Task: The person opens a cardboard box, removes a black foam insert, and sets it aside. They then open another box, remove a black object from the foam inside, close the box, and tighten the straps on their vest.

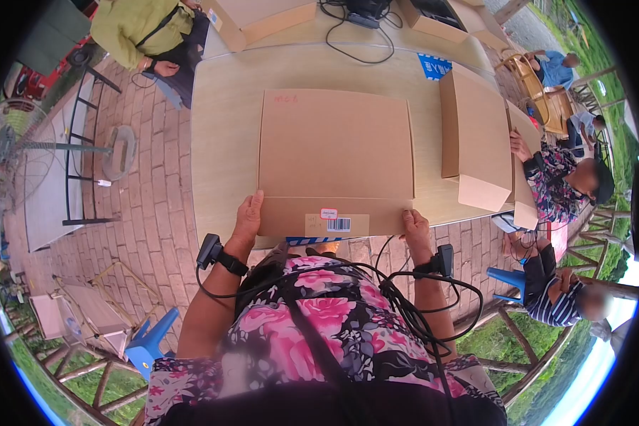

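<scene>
Left hand [248, 216] and right hand [415, 228] both pinch the cardboard [334, 142] at its near flap; an uneven tug could skew it or slide it off the table [224, 142].

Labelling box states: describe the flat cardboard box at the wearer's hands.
The flat cardboard box, plain brown, lies at the near edge of the wooden table. A crease sets off a front strip bearing a barcode label and a small red-and-white sticker. Faint red marks sit near its far left corner. The left hand and right hand touch its near corners.
</scene>
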The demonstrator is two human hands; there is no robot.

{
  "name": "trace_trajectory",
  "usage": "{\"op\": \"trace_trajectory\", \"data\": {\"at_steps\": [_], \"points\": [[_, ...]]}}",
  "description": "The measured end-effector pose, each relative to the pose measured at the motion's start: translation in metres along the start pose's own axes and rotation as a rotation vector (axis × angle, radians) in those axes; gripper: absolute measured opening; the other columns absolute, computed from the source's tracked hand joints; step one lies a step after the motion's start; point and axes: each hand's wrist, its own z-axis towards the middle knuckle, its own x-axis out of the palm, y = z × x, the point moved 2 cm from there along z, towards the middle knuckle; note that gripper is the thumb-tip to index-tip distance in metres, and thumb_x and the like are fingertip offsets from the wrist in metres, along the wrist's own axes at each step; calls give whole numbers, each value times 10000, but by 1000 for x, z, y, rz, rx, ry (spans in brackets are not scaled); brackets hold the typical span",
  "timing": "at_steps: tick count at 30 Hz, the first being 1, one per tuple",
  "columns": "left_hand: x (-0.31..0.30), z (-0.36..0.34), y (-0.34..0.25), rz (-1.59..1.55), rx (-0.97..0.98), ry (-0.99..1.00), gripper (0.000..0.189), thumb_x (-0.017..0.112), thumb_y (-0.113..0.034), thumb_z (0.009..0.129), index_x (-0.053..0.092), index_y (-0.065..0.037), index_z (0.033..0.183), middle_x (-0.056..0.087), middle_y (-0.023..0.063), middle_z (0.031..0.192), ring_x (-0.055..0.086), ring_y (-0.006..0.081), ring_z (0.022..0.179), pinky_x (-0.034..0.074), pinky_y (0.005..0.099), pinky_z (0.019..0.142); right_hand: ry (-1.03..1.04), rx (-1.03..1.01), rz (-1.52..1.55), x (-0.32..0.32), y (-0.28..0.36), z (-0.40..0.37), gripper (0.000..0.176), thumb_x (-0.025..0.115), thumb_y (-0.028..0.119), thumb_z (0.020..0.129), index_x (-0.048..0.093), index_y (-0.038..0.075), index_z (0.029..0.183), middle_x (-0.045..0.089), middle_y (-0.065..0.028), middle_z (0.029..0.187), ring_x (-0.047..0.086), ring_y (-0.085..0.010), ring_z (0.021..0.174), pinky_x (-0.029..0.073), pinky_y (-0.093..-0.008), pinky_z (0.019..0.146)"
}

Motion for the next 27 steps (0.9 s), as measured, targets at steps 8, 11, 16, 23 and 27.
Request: {"op": "trace_trajectory", "data": {"at_steps": [8,11,16,23,27], "points": [[0,-2,-5,12,-18,19,456,481,-470,912,562,-22,926,563,44,835,501,123,790,424,263,725,5,27,-27,0,3,0,308,499,315,927,616,32,895,567,6,654,507,-65,522,416,-215,427],[1,-3,-6,-7,-21,22,447,484,-467,911,562,-28,920,562,42,833,500,121,791,422,261,724,7,34,-15,-1,3,0,307,499,314,928,616,32,897,567,6,652,507,-64,524,415,-215,428],[-1,-1,-4,4,-38,24,442,488,-470,908,560,-33,916,559,40,831,497,121,789,418,258,723,6,40,-8,0,1,1,303,497,308,929,617,32,899,566,6,651,510,-64,528,416,-216,428],[-2,-1,-4,29,-27,23,439,485,-472,908,556,-39,905,557,37,822,497,122,782,416,258,717,10,43,-17,0,2,1,297,497,300,929,619,29,925,575,3,668,513,-64,534,419,-216,426],[-3,-1,-3,28,-34,22,440,487,-476,907,554,-40,893,549,32,808,491,120,769,414,258,706,11,29,-17,0,1,1,296,497,299,927,620,30,933,579,1,674,518,-66,543,421,-215,430]]}}
